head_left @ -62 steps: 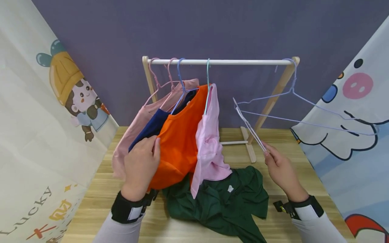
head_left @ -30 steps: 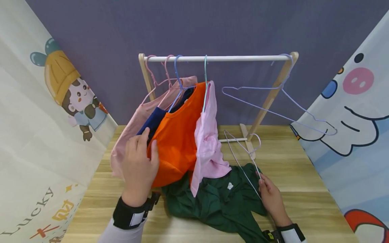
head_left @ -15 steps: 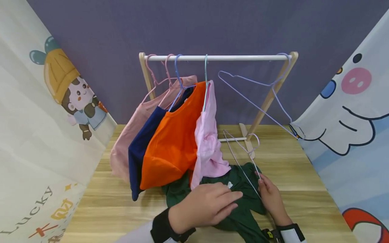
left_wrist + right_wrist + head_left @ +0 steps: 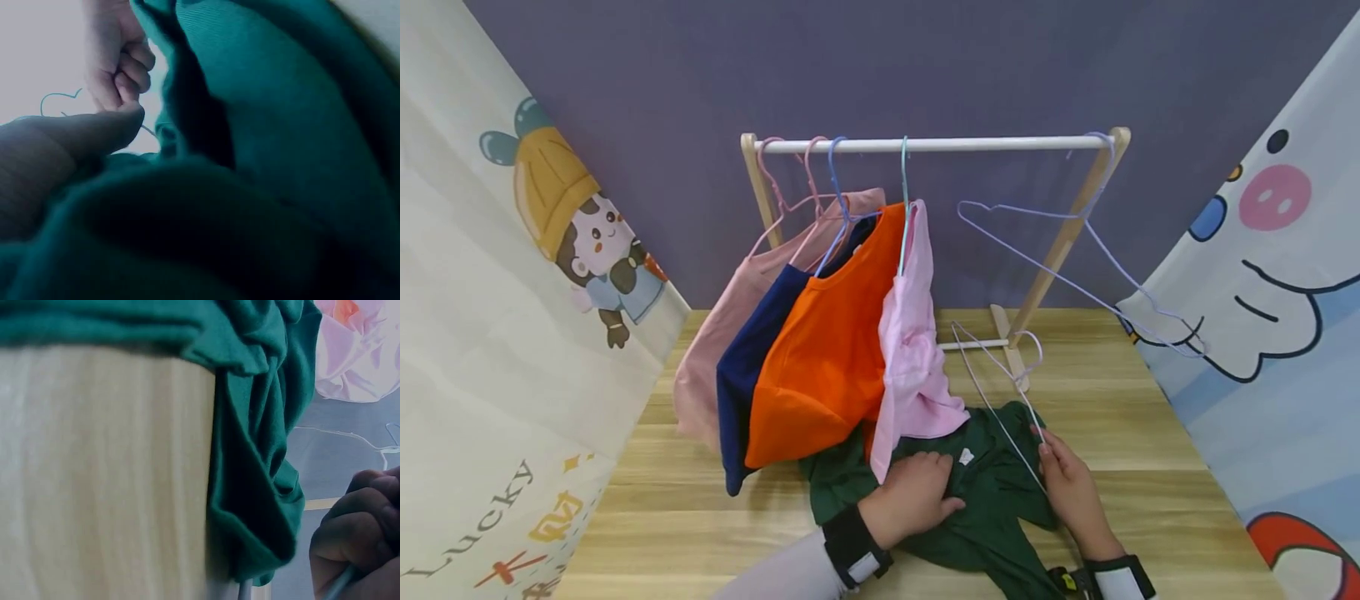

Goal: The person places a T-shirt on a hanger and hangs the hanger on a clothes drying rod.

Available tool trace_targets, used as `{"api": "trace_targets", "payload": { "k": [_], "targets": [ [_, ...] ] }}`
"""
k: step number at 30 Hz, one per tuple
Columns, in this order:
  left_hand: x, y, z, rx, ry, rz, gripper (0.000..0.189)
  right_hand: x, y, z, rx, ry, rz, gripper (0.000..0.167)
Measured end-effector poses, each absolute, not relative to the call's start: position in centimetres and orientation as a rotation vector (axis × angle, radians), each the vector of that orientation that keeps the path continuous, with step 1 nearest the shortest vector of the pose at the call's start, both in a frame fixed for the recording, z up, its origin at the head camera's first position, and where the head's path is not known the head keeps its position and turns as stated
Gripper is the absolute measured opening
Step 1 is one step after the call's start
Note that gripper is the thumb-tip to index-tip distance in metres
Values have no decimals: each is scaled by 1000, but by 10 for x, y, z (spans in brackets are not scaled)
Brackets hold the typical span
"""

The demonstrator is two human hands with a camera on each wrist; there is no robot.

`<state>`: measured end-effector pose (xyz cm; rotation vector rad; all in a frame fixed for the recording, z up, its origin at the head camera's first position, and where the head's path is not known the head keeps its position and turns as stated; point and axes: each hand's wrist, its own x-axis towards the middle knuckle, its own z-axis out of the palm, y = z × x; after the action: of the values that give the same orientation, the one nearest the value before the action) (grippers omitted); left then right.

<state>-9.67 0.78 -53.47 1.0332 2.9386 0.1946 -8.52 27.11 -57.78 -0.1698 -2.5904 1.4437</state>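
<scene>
On the table lies a crumpled dark green shirt point(image 4: 992, 521) with a small white patch. My left hand point(image 4: 913, 496) rests on its left part, below the hanging pink garment, thumb stretched to the right. In the left wrist view, that thumb point(image 4: 94, 131) lies over green cloth, and the other fingers are hidden. My right hand point(image 4: 1071, 492) pinches a pale thin hanger point(image 4: 1030, 410) by its side, hook pointing away, over the shirt's right part. Curled fingers point(image 4: 359, 531) of the right hand show in the right wrist view.
A rack with a white bar point(image 4: 1000, 145) stands behind. From it hang a light pink garment point(image 4: 707, 367), a navy one point(image 4: 741, 367), an orange one point(image 4: 827, 358) and a pink one point(image 4: 910, 350). A bare lilac hanger point(image 4: 1037, 265) hangs at the right end.
My left hand has left the navy and orange garments and come down rightward onto the green shirt. My right hand has lowered its hanger toward the shirt. The bare lilac hanger has swung.
</scene>
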Motion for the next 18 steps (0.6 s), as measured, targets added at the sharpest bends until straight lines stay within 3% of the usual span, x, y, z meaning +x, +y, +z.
{"api": "trace_targets", "payload": {
  "k": [5, 12, 18],
  "targets": [
    [-98, 4, -540, 908, 2906, 199, 54, -85, 271, -579, -156, -2562, 1455, 35],
    [-99, -2, -544, 888, 2938, 331, 24, -85, 271, -583, -127, -2531, 1434, 33],
    [-103, 0, -544, 862, 2896, 720, 18, -85, 271, -584, -118, -2511, 1438, 33]
  ]
}}
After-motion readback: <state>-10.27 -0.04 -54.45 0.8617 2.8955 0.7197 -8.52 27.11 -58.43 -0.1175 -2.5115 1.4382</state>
